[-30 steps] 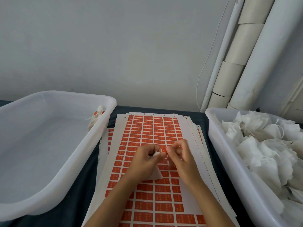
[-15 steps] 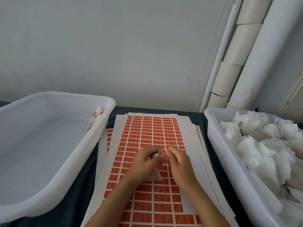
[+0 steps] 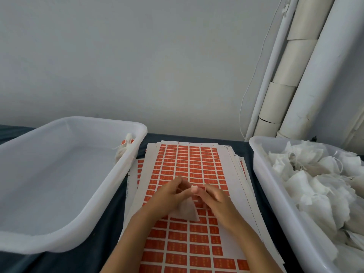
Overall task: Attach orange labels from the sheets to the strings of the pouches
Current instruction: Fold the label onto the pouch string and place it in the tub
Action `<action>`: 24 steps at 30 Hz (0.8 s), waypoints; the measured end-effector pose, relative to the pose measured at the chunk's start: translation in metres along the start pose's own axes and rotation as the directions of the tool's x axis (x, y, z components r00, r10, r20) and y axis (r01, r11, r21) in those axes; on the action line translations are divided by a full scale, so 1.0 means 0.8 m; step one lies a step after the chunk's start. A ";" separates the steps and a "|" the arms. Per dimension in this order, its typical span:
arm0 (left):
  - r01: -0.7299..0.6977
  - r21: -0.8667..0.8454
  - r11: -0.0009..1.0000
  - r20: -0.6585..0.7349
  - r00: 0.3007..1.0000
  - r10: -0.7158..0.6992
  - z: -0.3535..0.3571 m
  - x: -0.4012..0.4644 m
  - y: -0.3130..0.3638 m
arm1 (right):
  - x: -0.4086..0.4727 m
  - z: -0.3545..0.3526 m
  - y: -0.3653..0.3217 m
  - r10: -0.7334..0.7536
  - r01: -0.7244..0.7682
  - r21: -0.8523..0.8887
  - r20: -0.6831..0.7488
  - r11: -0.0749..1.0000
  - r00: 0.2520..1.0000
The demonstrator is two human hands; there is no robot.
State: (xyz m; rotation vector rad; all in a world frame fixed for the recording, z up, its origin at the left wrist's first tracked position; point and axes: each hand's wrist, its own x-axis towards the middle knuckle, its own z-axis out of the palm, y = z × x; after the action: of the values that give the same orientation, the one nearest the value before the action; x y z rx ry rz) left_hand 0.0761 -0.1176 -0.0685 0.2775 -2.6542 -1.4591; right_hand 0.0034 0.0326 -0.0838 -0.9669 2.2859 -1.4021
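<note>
Left hand: the left hand (image 3: 170, 194) hangs over the middle of the label sheets, fingers curled, its grip pinched on the top of a small white mesh pouch (image 3: 186, 210).
Right hand: the right hand (image 3: 215, 196) meets the left at the fingertips, its grip pinched on something small and pale at the pouch's top; blur hides whether that is the string or a label.
Pouch in hand: the pouch hangs from the left fingers, its wide lower end spread just over the sheets between both wrists.
Label sheets: a fanned stack of white sheets carrying rows of orange rectangular labels (image 3: 194, 164) lies on the dark blue worktop (image 3: 110, 229) between the two tubs; a few label places near the hands are bare.
Left tub: a translucent white plastic tub (image 3: 82, 198) sits left of the sheets; one finished white pouch with an orange label (image 3: 125, 147) lies against its far right inner corner.
Right tub: a second white plastic tub (image 3: 262, 174) sits right of the sheets, piled with unlabelled white pouches (image 3: 315, 180).
Background: a pale wall, and white and beige tubes (image 3: 295, 75) leaning in the right corner with a thin white cord beside them.
</note>
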 end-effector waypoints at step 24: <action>0.241 0.439 0.865 -0.443 0.896 -0.025 -0.086 0.005 0.100 | 0.063 -0.022 -0.091 -0.070 0.076 0.044 -0.134 0.996 0.989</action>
State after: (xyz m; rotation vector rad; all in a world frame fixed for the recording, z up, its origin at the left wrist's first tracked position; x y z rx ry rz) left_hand 0.0752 -0.1330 0.0358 0.7449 -2.6078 -0.6139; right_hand -0.0151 -0.0113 -0.0069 -0.9791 2.3188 -1.5890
